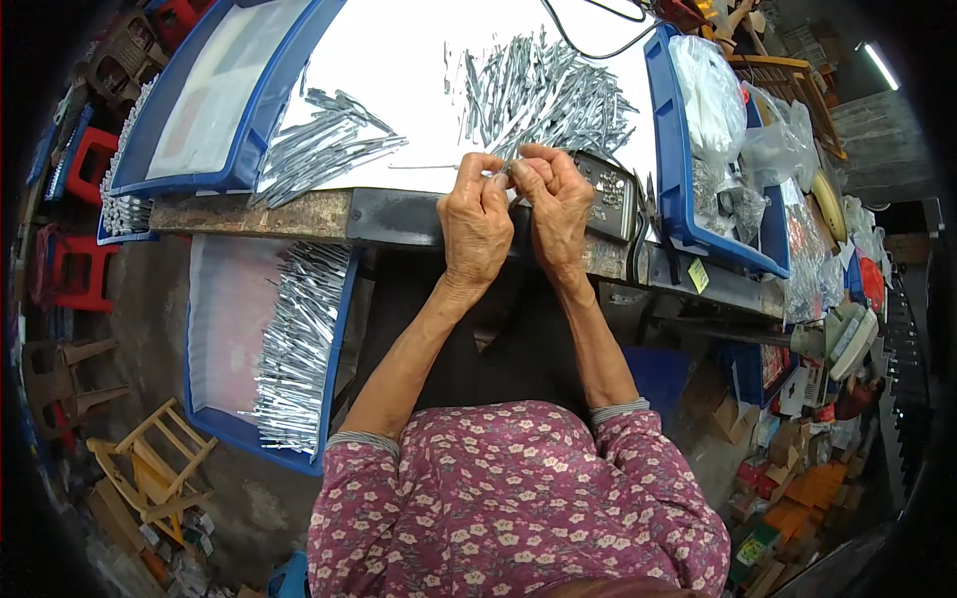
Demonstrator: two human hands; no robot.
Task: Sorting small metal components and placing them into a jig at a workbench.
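Observation:
My left hand (477, 224) and my right hand (556, 209) meet at the table's front edge, thumbs and fingers pinched together. Between their fingertips is a small thin silver metal piece (508, 167), mostly hidden by the fingers. Just beyond them lies a large heap of thin silver metal strips (548, 95) on the white table top. A smaller pile of similar strips (329, 145) sits to the left. Close by my right hand, a dark shallow tray (608, 199) holds tiny brass-coloured parts. Pliers-like tools (648, 204) rest beside that tray.
Blue bins flank the work: one at left (244, 149), one at right (678, 189) with plastic bags. Below the table's left side, another blue bin (204, 419) holds many strips. A black cable (588, 50) curves across the back. Wooden and red stools (85, 269) stand at left.

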